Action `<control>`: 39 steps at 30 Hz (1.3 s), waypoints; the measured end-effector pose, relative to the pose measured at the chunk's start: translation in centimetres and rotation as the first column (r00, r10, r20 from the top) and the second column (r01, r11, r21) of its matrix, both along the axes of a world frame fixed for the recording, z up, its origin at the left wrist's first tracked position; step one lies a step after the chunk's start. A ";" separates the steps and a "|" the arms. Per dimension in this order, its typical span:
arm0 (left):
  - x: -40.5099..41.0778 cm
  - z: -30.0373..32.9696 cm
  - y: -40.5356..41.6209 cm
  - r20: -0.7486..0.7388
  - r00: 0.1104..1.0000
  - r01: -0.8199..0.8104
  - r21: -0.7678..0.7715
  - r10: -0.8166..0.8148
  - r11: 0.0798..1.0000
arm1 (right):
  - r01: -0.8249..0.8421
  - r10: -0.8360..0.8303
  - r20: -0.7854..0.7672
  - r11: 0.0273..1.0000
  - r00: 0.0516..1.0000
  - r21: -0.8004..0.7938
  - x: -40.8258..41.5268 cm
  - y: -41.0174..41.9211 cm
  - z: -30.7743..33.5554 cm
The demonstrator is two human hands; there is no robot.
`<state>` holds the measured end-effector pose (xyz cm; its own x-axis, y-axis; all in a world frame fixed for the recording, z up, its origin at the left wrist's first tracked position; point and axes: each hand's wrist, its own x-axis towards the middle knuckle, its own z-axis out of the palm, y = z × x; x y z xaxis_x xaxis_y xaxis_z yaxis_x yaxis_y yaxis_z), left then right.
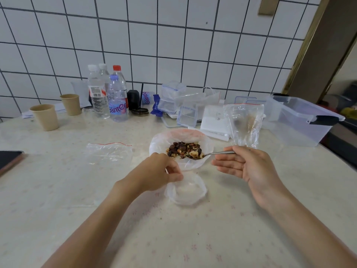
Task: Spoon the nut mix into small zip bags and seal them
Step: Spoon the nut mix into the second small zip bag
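A bowl lined with clear plastic (156,144) sits mid-table and holds the nut mix (183,149). My right hand (249,167) grips the handle of a metal spoon (214,153), whose tip lies in the nuts at the bowl's right side. My left hand (160,173) pinches the rim of a small zip bag (185,190) held open just in front of the bowl. Flat on the table to the left lies an empty zip bag (109,153) with a red strip. Another zip bag (244,124) stands upright behind my right hand, with some brown contents.
Two paper cups (45,117) and several water bottles (108,95) stand at the back left. Clear lidded boxes (173,99) and a large clear storage bin (301,120) fill the back right. A phone (9,160) lies at the left edge.
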<state>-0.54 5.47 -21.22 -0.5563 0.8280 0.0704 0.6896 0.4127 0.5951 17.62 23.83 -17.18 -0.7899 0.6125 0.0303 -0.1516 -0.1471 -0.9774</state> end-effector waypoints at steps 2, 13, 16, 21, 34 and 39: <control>0.0 0.0 0.1 0.022 1.000 0.017 0.026 -0.018 1.000 | -0.020 0.020 0.018 1.000 1.000 -0.013 1.0 -0.4 -0.4; 0.0 -0.1 0.4 0.167 0.984 0.048 0.113 -0.067 0.992 | -0.160 0.099 0.132 0.388 0.986 0.908 4.7 -0.5 -3.1; 0.0 -0.3 0.4 0.123 0.991 0.030 0.105 -0.043 0.994 | -0.160 0.103 0.141 0.206 0.985 0.965 4.8 -0.2 -3.0; 0.3 -0.1 0.2 0.144 0.988 0.033 0.134 -0.052 0.991 | -0.041 0.096 -0.042 0.721 0.994 0.692 3.5 -0.3 -2.3; -2.4 0.7 -0.5 0.072 0.816 -0.516 0.537 0.574 0.667 | -0.025 0.019 0.055 0.995 0.998 0.101 -5.7 -0.4 -2.3; -3.4 -1.8 -0.2 0.019 0.794 -0.570 0.370 0.608 0.733 | -0.056 0.041 0.170 0.995 0.985 0.084 -8.5 -1.0 -3.6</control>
<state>-3.89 5.27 -23.04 -0.8988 0.2477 0.3616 0.4379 0.5406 0.7183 9.14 22.81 -20.80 -0.8170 0.5742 -0.0534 0.0212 -0.0627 -0.9978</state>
